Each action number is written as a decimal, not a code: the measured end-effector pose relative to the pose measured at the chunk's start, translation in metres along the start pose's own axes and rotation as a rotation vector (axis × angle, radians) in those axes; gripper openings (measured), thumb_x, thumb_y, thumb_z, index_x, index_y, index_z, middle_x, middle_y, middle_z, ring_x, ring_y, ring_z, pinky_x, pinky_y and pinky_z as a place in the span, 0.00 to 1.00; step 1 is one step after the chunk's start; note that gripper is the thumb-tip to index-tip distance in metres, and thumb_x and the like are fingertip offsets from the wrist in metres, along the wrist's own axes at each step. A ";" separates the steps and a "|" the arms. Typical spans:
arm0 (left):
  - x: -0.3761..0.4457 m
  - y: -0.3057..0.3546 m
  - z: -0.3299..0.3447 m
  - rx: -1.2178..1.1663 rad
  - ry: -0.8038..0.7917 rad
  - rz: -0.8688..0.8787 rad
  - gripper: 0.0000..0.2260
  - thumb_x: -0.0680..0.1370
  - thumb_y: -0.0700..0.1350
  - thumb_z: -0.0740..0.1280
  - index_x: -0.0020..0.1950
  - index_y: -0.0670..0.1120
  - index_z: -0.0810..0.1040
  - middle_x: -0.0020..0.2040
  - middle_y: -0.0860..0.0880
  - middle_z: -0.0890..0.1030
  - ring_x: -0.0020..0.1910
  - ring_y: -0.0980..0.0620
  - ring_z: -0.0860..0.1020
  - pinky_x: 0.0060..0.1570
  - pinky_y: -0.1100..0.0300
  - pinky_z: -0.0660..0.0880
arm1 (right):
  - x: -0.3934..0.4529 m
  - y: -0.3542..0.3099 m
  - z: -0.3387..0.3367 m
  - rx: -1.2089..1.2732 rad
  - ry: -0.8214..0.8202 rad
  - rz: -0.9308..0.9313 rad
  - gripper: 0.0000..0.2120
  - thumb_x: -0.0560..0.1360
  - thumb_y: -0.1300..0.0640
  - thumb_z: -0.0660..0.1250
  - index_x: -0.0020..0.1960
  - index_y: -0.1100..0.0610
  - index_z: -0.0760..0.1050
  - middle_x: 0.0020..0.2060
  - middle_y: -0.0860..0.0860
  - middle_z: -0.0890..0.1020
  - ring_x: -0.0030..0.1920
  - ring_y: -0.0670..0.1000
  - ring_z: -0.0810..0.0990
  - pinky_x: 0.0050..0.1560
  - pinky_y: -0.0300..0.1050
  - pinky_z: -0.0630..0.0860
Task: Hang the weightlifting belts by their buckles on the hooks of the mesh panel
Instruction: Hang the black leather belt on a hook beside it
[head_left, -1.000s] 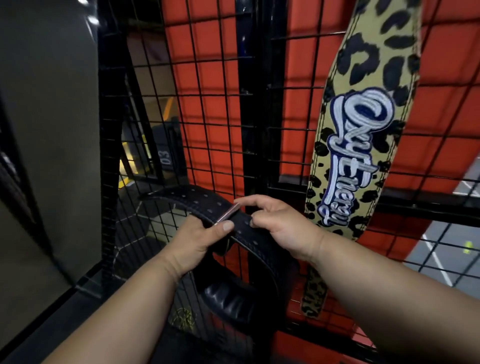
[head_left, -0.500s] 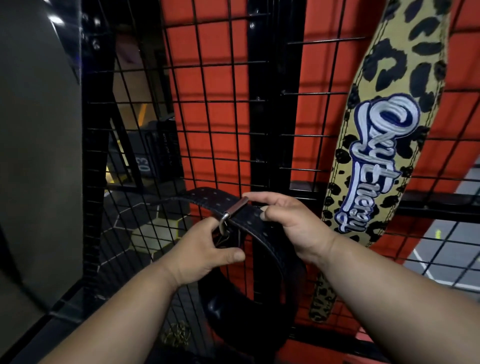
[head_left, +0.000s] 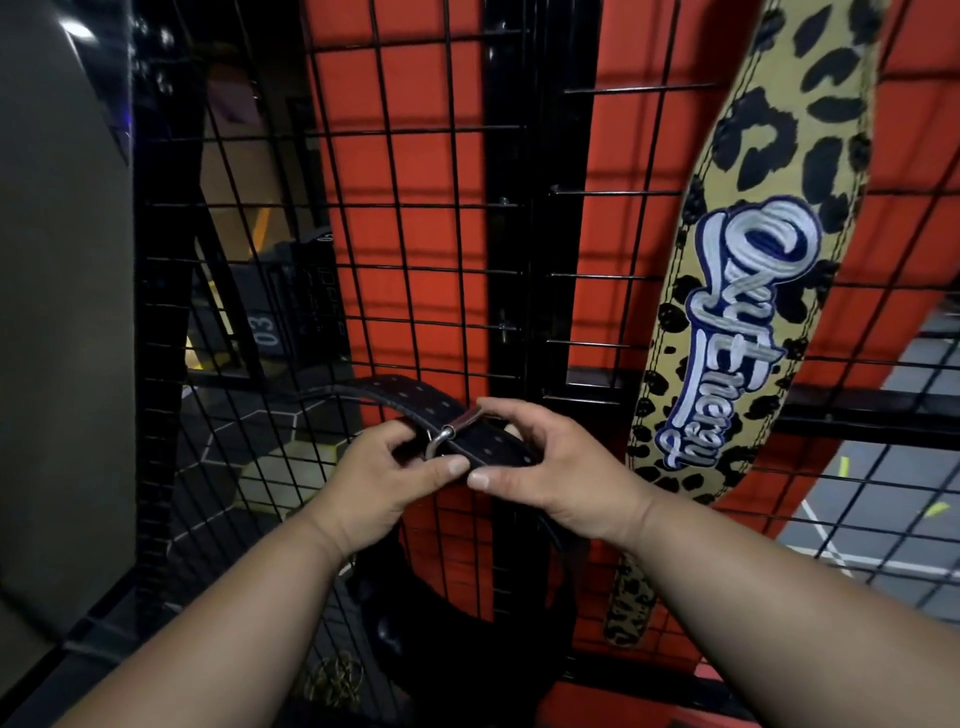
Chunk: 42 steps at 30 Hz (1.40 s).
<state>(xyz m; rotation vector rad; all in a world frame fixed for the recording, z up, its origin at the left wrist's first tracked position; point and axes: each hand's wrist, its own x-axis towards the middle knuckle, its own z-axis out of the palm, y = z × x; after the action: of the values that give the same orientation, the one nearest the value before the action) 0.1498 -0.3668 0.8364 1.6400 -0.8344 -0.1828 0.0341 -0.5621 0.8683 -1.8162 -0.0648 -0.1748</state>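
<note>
With the left hand (head_left: 382, 480) pinching the buckle (head_left: 451, 434) and the right hand (head_left: 550, 467) gripping the black belt (head_left: 498, 447), the buckle was best freed of strap before hooking onto the mesh panel (head_left: 415, 234).

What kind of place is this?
Probably a gym's equipment storage corner: a leopard-print weightlifting belt hangs against a black mesh panel, and both hands hold a black belt in front of it.

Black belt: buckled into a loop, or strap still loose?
Looped. The black belt passes through its metal buckle and curves down below both hands, which grip it. Whether the prong is seated, cannot tell.
</note>
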 end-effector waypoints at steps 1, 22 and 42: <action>0.001 -0.001 -0.002 -0.022 0.030 -0.014 0.25 0.66 0.60 0.80 0.57 0.47 0.87 0.56 0.49 0.88 0.58 0.53 0.85 0.59 0.62 0.78 | -0.001 -0.001 0.000 -0.012 0.001 -0.012 0.34 0.70 0.57 0.81 0.73 0.48 0.73 0.58 0.48 0.84 0.58 0.42 0.83 0.59 0.36 0.76; -0.003 0.021 0.012 -0.121 -0.027 -0.075 0.40 0.62 0.73 0.79 0.64 0.47 0.82 0.61 0.51 0.86 0.64 0.55 0.82 0.72 0.49 0.74 | -0.021 0.000 -0.008 -0.041 0.043 -0.091 0.19 0.75 0.60 0.75 0.64 0.50 0.77 0.47 0.50 0.82 0.46 0.43 0.80 0.52 0.41 0.77; 0.001 0.024 0.020 -0.220 -0.049 -0.122 0.38 0.67 0.70 0.78 0.62 0.40 0.85 0.60 0.40 0.87 0.62 0.41 0.84 0.67 0.48 0.75 | -0.017 0.011 0.005 0.054 0.144 -0.120 0.16 0.77 0.60 0.73 0.62 0.49 0.78 0.54 0.55 0.84 0.50 0.43 0.82 0.55 0.37 0.78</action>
<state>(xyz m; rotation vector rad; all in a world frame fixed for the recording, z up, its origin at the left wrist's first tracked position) 0.1291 -0.3839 0.8534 1.4844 -0.7244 -0.3890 0.0192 -0.5589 0.8534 -1.7418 -0.0763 -0.3845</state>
